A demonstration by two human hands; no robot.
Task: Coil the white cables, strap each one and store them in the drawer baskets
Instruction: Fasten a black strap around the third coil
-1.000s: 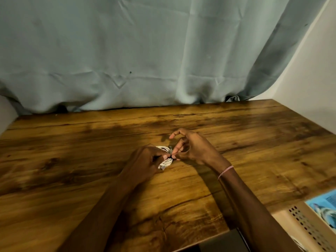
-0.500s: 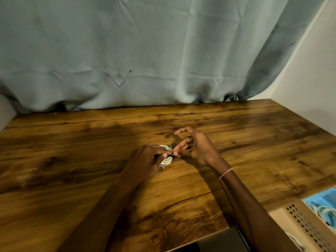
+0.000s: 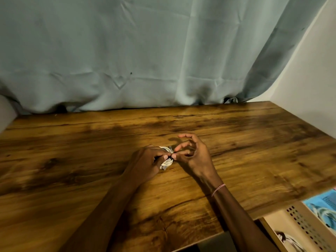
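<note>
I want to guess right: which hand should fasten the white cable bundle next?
Probably the right hand: its fingertips pinch the middle of the cable bundle, which the left hand grips steady.

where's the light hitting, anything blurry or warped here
Head view: a bright patch lies on the table around the hands; the right hand casts a finger shadow toward the curtain; the white cable in the left hand is small and soft; the wide lens bows the table's edges; the basket looks smeared.

The tabletop (image 3: 91,160) is dark-grained wood with a faint satin sheen. Behind it hangs a curtain (image 3: 127,51) of matt, creased cloth. Below its right corner, a perforated basket (image 3: 298,222) looks smooth.
</note>
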